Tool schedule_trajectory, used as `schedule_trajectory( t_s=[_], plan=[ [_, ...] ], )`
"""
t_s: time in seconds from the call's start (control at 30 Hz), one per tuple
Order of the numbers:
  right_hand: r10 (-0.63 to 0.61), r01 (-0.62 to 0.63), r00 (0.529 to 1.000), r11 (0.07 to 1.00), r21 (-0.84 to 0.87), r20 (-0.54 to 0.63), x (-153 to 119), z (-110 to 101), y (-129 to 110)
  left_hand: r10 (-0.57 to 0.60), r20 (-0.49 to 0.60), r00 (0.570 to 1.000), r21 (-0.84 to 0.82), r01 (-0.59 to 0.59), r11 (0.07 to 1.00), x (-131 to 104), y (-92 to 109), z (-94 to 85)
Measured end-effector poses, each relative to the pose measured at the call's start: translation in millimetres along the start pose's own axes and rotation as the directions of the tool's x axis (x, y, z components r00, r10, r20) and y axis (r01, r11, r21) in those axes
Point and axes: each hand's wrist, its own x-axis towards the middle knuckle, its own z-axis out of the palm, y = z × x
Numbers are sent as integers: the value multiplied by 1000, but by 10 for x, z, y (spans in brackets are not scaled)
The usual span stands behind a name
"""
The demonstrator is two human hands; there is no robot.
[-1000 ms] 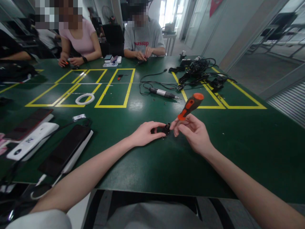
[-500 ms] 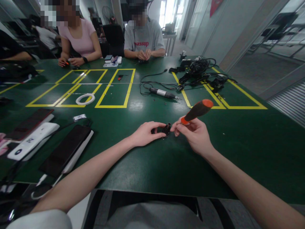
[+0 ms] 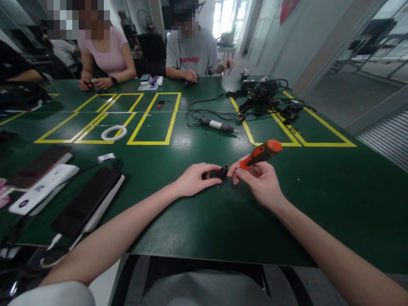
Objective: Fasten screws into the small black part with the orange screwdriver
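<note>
Screwdriver [image 3: 260,154] tipped lower since a second ago, held in curled right grip [image 3: 259,182]. Black part [image 3: 223,172] is pinched in left grip [image 3: 194,179], presumably braced on tabletop [image 3: 191,225] for steadiness; power tool [image 3: 216,124] laid beyond both grips.

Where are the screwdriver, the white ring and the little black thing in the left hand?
Screwdriver [image 3: 262,154]: head view, on its handle.
White ring [image 3: 111,138]: head view, on its near edge.
Little black thing [image 3: 223,173]: head view, on its uncovered end.

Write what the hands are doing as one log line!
left hand: holds small black part | right hand: holds orange-black screwdriver | electric screwdriver: lies on table
</note>
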Motion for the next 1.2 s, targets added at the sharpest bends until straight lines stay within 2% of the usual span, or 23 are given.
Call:
schedule_trajectory(
  t_s=[0.13,0.33,0.57,0.8,0.97,1.07,1.2],
  plan=[
    [-1,0,1000,999,-48,-11,14,-9,-16,-15,13,1000,-2,15,1000,-8,14,-10],
    [10,-9,1000,999,32,-18,18,3,-8,-11,15,1000,21,10,1000,-11,26,-20],
    [11,-16,998,994,-104,-56,7,-11,-49,-6,8,1000,10,6,1000,-7,22,-14],
    [-5,7,999,999,39,-41,22,16,-9,-7,1,1000,13,7,1000,-6,7,-11],
    [12,-17,996,998,-64,-84,12,16,-53,-12,0,1000,20,12,1000,-3,-3,-5],
    [1,-10,997,993,-116,-74,21,1,-65,-14,2,1000,12,14,1000,-4,-3,-5],
    [7,-9,1000,999,-53,-28,24,-3,-39,-2,5,1000,3,2,1000,-7,-2,-10]
  ],
)
